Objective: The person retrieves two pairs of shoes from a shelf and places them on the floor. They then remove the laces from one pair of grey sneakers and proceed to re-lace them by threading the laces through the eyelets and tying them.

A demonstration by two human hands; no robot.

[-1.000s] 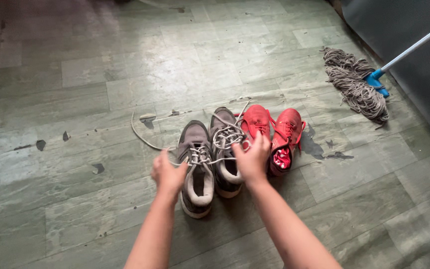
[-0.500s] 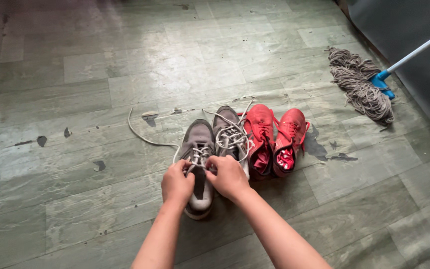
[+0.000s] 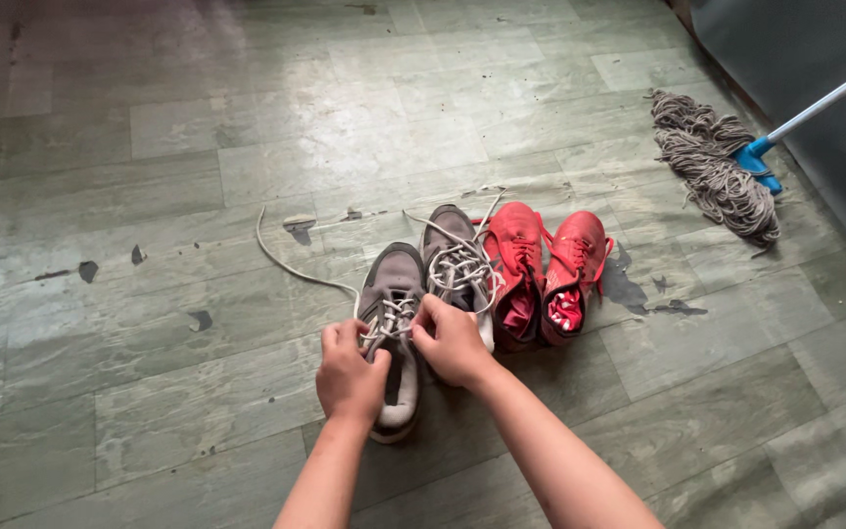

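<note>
Now both hands (left hand point(image 3: 348, 377), right hand point(image 3: 453, 341)) on laces point(image 3: 391, 320)

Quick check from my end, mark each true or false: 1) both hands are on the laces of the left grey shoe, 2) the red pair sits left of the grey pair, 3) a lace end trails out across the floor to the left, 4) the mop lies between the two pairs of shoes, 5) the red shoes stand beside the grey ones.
1) True. The left hand and right hand both pinch the laces of the left grey shoe.
2) False. The red shoes stand to the right of the grey pair.
3) True. A loose lace end curves away over the floor.
4) False. The mop lies apart, far right near the wall.
5) True. The inner red shoe stands right against the right grey shoe.
</note>
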